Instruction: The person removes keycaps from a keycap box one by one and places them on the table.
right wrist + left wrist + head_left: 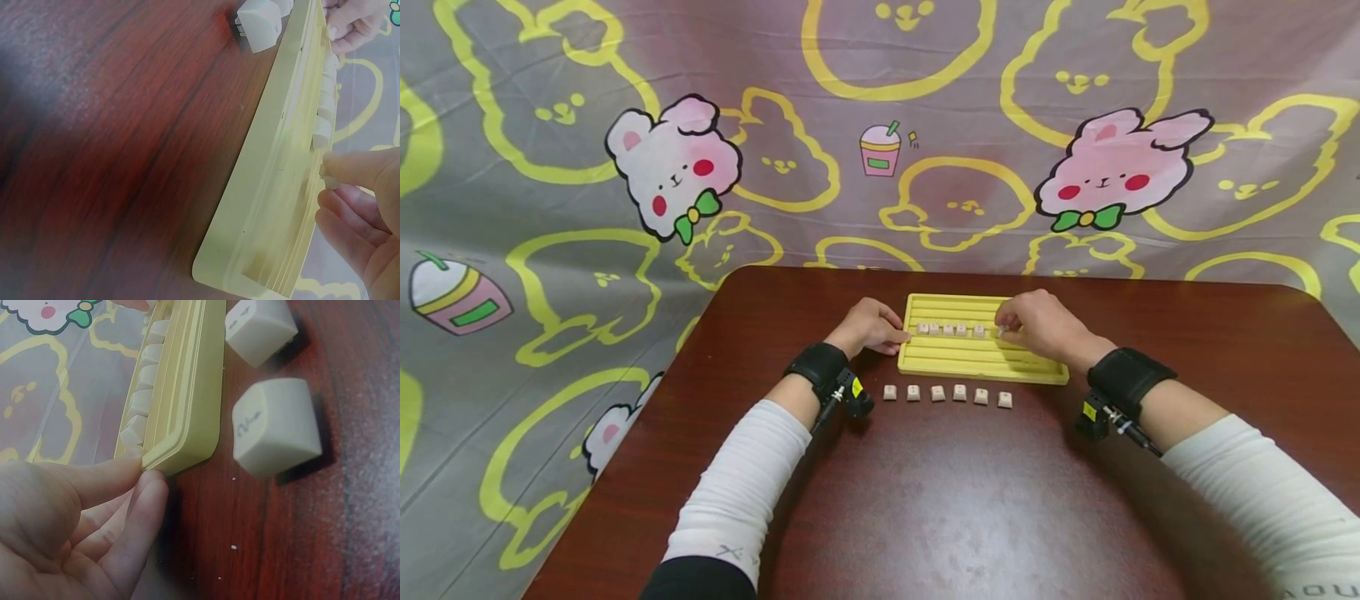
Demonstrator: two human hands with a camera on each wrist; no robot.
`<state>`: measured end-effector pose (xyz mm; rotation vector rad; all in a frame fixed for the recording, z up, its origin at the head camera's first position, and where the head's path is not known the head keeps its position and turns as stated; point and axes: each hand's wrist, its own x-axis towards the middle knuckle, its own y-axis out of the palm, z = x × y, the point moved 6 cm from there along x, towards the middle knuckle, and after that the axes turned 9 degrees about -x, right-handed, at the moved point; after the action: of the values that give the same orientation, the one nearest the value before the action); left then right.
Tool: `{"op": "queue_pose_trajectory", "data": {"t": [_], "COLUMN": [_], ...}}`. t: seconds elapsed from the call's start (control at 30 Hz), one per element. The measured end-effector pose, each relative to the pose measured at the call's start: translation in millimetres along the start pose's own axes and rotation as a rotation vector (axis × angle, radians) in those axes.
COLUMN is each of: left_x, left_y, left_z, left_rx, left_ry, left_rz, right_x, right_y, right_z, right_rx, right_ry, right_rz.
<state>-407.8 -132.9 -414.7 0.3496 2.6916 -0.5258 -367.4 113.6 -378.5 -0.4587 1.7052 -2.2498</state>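
Cloth [760,50]: cartoon-printed, behind. Tabletop [865,500]: red-brown, wood-grained. Right sleeve [1262,483]: white, partial lettering. Tray [955,364]: yellow, on tabletop, left end pinched by my left hand [872,325]. My right hand [1041,325]: pinching one keycap [330,182] over tray. Other keycaps [937,393]: five in tray, six nearer me; marks unclear.

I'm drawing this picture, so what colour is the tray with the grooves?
The tray is yellow, showing best in the head view.
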Motion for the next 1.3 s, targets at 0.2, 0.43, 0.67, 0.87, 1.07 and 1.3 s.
{"op": "queue_pose_trajectory", "data": {"t": [0.2,0.43,0.67,0.87,1.07,1.3], "left_x": [0.5,-0.2,0.6,0.9,0.2,2.5], "left_y": [-0.1,0.1,0.4,0.1,-0.4,-0.1], "left_z": [0.4,-0.9,-0.9,-0.9,-0.7,1.9], "left_rx": [0.008,0.006,-0.001,0.004,0.019,0.006], "left_ry": [-0.003,0.000,-0.003,0.004,0.008,-0.003], "left_rz": [-0.005,-0.004,-0.005,-0.006,-0.013,-0.009], "right_x": [-5.0,-10.2,-15.4,-21.1,-27.7,-34.6], "right_y": [-3.4,-5.9,-8.4,-9.6,-10.8,-9.0], "right_z": [1.4,2.7,3.3,3.9,4.1,1.3], "right_rx": [-0.009,-0.032,-0.043,-0.040,-0.029,-0.041], "right_ry": [-0.020,-0.048,-0.068,-0.086,-0.104,-0.097], "right_rz": [0.000,-0.017,-0.028,-0.040,-0.041,-0.024]}}
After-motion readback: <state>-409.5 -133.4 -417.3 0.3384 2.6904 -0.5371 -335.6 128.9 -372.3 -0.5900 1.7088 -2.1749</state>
